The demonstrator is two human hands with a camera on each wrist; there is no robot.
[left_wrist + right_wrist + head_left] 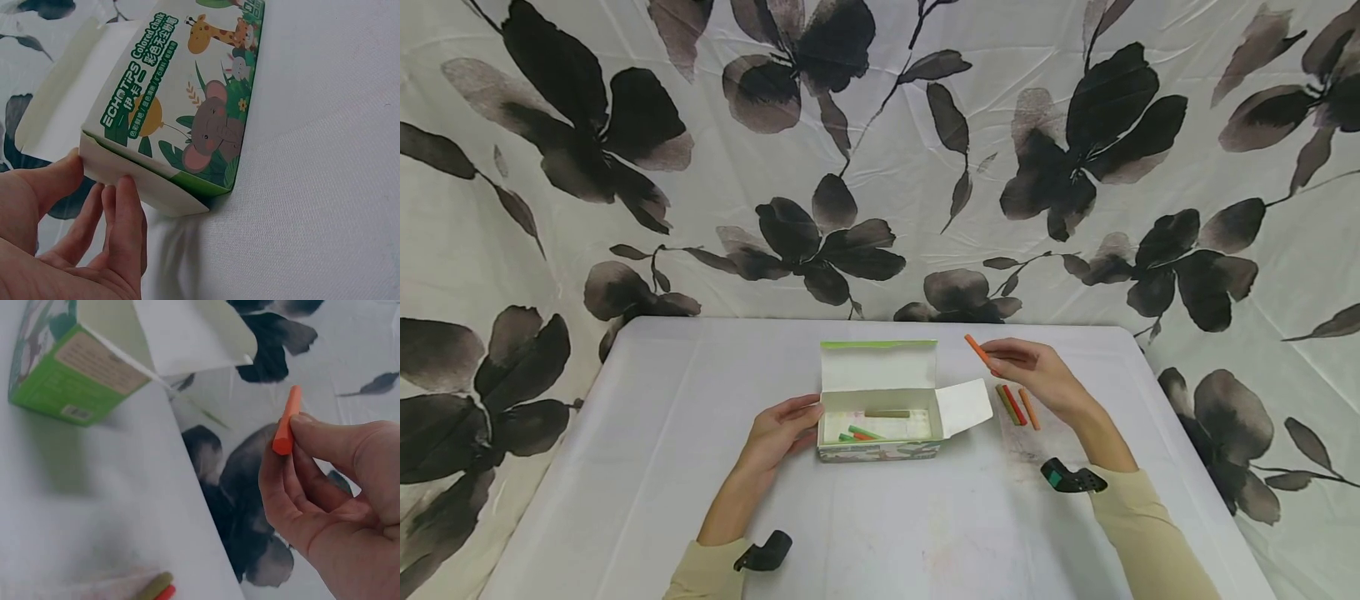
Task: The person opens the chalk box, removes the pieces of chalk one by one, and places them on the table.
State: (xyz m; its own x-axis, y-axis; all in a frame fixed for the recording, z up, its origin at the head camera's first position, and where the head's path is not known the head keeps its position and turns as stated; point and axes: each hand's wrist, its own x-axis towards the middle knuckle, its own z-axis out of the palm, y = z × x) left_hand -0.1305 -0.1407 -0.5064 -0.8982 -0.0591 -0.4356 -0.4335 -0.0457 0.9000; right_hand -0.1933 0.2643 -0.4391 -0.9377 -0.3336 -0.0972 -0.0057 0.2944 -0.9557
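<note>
My right hand (1033, 372) pinches an orange chalk stick (287, 422) between thumb and fingers, raised above the table to the right of an open chalk box (880, 452). At the box's left end, my left hand (94, 231) touches the pale side panel with its fingertips, the thumb at the edge. Inside the box lie an olive chalk stick (887, 413) and, nearer the front, green chalk (863, 431) and a bit of orange. Below my right hand, olive (1005, 405), red (1015, 405) and orange chalk sticks (1029, 409) lie side by side on the table.
The box's lid (878, 365) stands raised at the back and a white end flap (966, 407) sticks out to the right. A white cloth covers the table (700, 375). Behind it hangs a floral curtain (925, 192). Faint chalk dust marks the cloth at right.
</note>
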